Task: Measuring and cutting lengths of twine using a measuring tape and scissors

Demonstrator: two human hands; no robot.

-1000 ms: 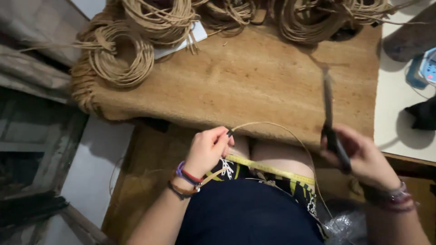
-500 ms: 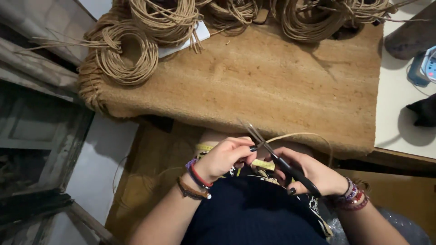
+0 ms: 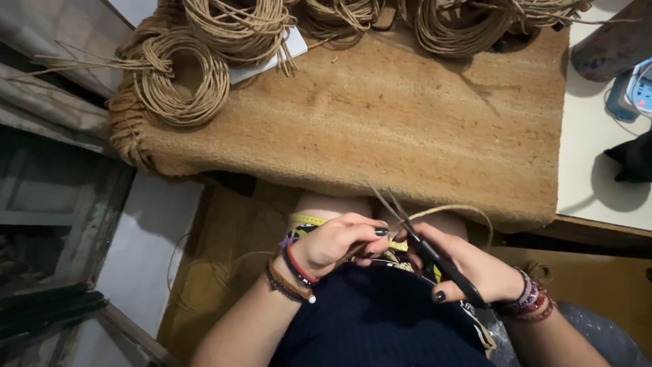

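Jute-brown thin cord (image 3: pixel 448 211) — light, limp — is arcing at one o'clock from the pinching left hand (image 3: pixel 336 245), best gripped close to the slightly parted black-handled metal scissors (image 3: pixel 414 234) that the right hand (image 3: pixel 468 268) is clasping.

- A home craft corner is showing here: a woven jute mat (image 3: pixel 380 129) is covering the table across the frame's middle.
- Coils of jute cord (image 3: pixel 180 85) are lying along the top edge.
- A worn window frame (image 3: pixel 61 224) is filling the left side.
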